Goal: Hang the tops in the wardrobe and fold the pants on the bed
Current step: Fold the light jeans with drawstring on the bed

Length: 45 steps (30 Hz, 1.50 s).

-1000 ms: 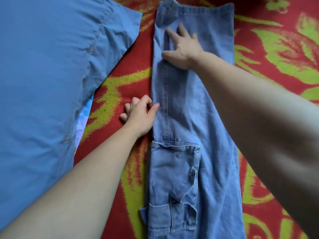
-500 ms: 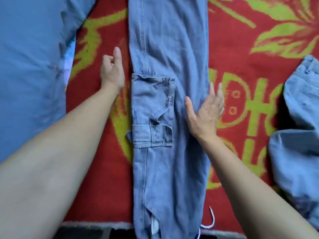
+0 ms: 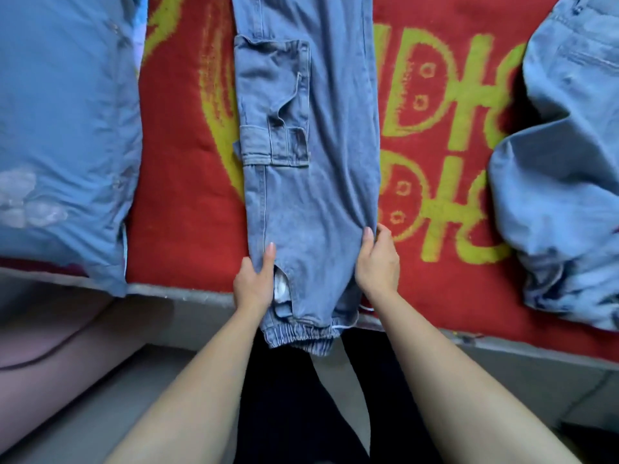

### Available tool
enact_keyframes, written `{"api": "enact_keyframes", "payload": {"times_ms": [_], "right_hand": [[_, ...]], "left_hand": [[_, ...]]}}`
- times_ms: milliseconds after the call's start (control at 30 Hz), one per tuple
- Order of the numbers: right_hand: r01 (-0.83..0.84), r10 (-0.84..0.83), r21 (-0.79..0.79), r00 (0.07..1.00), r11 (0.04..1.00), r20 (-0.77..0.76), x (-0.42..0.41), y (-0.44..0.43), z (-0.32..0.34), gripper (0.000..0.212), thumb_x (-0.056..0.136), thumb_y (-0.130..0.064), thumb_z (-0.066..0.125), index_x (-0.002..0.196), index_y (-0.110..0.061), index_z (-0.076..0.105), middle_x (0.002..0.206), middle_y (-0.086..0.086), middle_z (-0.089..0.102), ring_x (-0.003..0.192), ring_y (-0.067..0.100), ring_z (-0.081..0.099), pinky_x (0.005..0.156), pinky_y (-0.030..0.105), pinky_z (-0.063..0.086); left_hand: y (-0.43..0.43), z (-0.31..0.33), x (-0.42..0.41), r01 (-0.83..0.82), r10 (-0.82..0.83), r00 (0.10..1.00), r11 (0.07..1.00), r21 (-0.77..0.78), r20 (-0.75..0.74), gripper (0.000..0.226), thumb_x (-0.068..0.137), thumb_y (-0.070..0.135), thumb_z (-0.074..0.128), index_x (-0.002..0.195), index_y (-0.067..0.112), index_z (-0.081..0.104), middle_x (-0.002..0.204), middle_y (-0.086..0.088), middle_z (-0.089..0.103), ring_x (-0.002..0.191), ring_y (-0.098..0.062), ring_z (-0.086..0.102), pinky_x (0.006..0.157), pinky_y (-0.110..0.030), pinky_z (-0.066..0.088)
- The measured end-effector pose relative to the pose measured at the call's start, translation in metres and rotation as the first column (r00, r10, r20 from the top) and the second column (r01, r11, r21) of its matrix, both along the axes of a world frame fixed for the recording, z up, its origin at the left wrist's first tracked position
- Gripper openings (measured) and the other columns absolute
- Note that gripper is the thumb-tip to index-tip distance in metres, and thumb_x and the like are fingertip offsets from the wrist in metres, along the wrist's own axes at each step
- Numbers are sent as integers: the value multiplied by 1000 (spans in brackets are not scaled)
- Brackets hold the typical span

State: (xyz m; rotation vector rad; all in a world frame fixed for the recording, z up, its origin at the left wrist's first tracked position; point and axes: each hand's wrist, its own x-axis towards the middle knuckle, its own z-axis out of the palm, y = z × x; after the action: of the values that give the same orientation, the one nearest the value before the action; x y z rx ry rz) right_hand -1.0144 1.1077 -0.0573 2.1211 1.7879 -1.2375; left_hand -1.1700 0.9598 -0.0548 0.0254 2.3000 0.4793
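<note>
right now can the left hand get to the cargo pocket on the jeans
Probably yes. The left hand grips the jeans near the cuff, and the cargo pocket lies uncovered farther up the same leg, with nothing between them.

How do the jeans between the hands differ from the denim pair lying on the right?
The middle jeans lie flat in a long narrow strip, both hands gripping near the cuffs; the right-hand pair is bunched and untouched. The middle jeans' elastic cuff hangs over the bed edge; the other rests on the blanket. Both are light-blue denim.

Both hands (image 3: 254, 283) (image 3: 376, 262) gripping jeans (image 3: 311, 195)
</note>
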Motion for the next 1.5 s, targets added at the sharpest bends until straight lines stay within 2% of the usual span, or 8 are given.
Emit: {"api": "enact_keyframes", "payload": {"times_ms": [200, 333, 500, 667, 900, 1000, 1133, 1500], "right_hand": [[-180, 204, -400, 979, 899, 16, 26, -35, 25, 95, 63, -90, 53, 123, -17, 51, 124, 7, 63, 116, 32, 61, 90, 41, 48], [-147, 35, -546, 977, 825, -210, 52, -55, 33, 73, 65, -59, 84, 122, -17, 65, 119, -2, 69, 111, 20, 65, 100, 36, 50], [55, -282, -623, 920, 780, -272, 70, -59, 61, 51, 72, -53, 79, 97, -9, 70, 65, -4, 57, 54, 13, 51, 58, 27, 40], [22, -279, -568, 886, 823, -370, 72, -71, 122, 92, 80, -76, 56, 144, -12, 45, 141, 5, 55, 124, 25, 55, 107, 43, 43], [-24, -115, -246, 836, 969, -536, 86, -119, 205, 60, 102, -31, 50, 154, -14, 27, 154, 5, 40, 135, 22, 45, 111, 34, 37], [75, -206, -258, 823, 963, -529, 104, -150, 231, 46, 101, -18, 45, 147, -17, 39, 138, 8, 57, 112, 23, 62, 98, 45, 53], [117, -323, -409, 814, 905, -483, 138, -198, 259, 41, 99, -11, 45, 139, -21, 45, 101, 4, 65, 71, 14, 59, 53, 28, 54], [171, -378, -467, 837, 868, -396, 164, -220, 255, 55, 95, -8, 38, 143, -34, 38, 101, 4, 59, 62, 14, 50, 56, 26, 51]], "left_hand": [[-13, 28, 20, -137, 130, 977, 990, 28, 171, 66, 76, 74, 60, 108, 17, 67, 104, 1, 66, 98, -19, 60, 83, -28, 41], [-37, 59, 42, -343, 250, 868, 926, 155, 430, 46, 69, 33, 85, 106, 9, 71, 98, -7, 75, 87, -16, 73, 67, -22, 55], [-53, 99, 56, -385, 217, 779, 906, 177, 588, 49, 74, 19, 81, 117, 1, 67, 106, -17, 73, 100, -29, 70, 91, -40, 55], [-50, 153, 67, -353, 123, 817, 880, 319, 564, 34, 85, 19, 73, 117, 7, 67, 105, -14, 74, 100, -30, 70, 81, -39, 57], [-79, 231, 75, -365, 130, 866, 824, 434, 484, 30, 90, 6, 64, 119, -3, 63, 108, -25, 69, 102, -41, 66, 93, -61, 50], [-114, 258, 89, -368, 125, 859, 825, 430, 496, 34, 89, 6, 65, 120, -6, 60, 109, -26, 68, 100, -40, 67, 89, -56, 53], [-159, 269, 115, -331, 119, 842, 884, 331, 526, 38, 88, 9, 66, 123, -6, 59, 109, -27, 68, 96, -39, 68, 86, -54, 55], [-172, 251, 136, -421, 201, 798, 861, 286, 569, 27, 86, 5, 63, 113, 1, 61, 77, -14, 68, 57, -22, 65, 48, -37, 58]]}}
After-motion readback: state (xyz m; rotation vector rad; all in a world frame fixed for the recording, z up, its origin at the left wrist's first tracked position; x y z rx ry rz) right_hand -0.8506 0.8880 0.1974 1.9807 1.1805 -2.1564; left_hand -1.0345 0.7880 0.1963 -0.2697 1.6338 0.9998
